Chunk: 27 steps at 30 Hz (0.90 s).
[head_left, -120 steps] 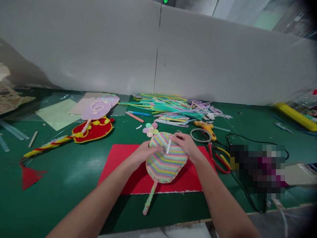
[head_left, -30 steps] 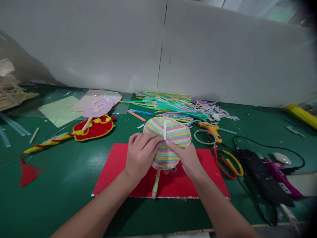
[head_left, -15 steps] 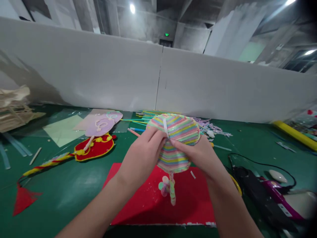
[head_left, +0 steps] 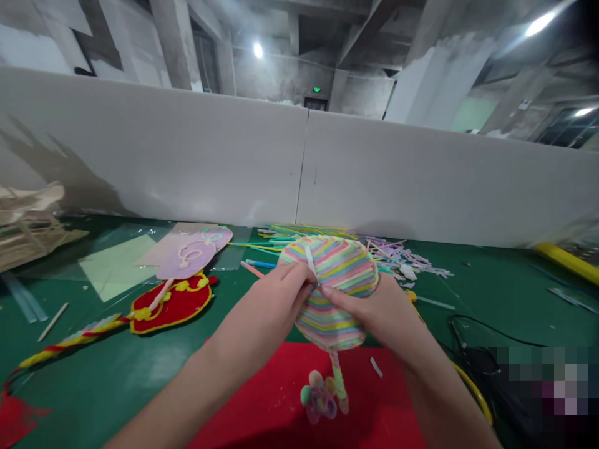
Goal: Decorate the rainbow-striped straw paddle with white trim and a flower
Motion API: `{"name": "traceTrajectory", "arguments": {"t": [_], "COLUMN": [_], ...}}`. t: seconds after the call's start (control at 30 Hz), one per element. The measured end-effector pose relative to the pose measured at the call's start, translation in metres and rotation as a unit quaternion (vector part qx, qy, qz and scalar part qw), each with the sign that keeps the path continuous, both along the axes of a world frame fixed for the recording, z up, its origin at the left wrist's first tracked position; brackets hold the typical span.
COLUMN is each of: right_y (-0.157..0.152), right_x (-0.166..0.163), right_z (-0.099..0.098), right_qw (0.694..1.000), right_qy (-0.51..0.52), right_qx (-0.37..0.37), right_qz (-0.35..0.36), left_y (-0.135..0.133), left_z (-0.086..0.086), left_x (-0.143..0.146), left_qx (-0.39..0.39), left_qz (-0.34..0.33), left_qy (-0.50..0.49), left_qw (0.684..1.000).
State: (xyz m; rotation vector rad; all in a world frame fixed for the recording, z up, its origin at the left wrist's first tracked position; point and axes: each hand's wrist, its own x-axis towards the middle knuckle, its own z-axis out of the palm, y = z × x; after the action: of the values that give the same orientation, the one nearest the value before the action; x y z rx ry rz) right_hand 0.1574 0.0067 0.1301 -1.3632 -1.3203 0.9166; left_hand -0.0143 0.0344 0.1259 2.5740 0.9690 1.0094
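Two bare hands hold a round, pastel-striped fan, handle downward, over a red board on a green table. The left hand, fingertips together, pinches the lower end of a white strip against the fan's face; the right hand clasps its side, thumb in front, fingers hidden. A pastel flower shows beside the handle

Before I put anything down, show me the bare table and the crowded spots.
Bare table lies between the red fan and the left forearm. Another mostly bare patch lies between the purple scraps and the yellow bar. Straws crowd the strip behind the striped fan.
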Motion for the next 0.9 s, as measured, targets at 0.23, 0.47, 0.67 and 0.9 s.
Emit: {"name": "traceTrajectory", "arguments": {"t": [0.23,0.47,0.67,0.9], "right_y": [0.002,0.001,-0.003,-0.004], "right_x": [0.003,0.003,-0.001,-0.004], "right_z": [0.001,0.004,0.006,0.006], "right_qw": [0.999,0.996,0.993,0.988], "right_qy": [-0.031,-0.090,-0.116,-0.154], "right_qx": [-0.007,-0.012,-0.007,0.006], "right_qz": [0.022,0.012,-0.015,-0.025], "left_y": [0.001,-0.005,-0.005,-0.006], "left_z": [-0.007,-0.011,-0.012,-0.014], "left_x": [0.004,0.010,0.007,0.007], "left_qx": [-0.079,-0.110,-0.077,-0.023], "left_qz": [0.019,0.041,0.038,0.041], "left_qy": [-0.012,-0.013,-0.020,0.031], "left_qw": [0.997,0.993,0.996,0.998]}}
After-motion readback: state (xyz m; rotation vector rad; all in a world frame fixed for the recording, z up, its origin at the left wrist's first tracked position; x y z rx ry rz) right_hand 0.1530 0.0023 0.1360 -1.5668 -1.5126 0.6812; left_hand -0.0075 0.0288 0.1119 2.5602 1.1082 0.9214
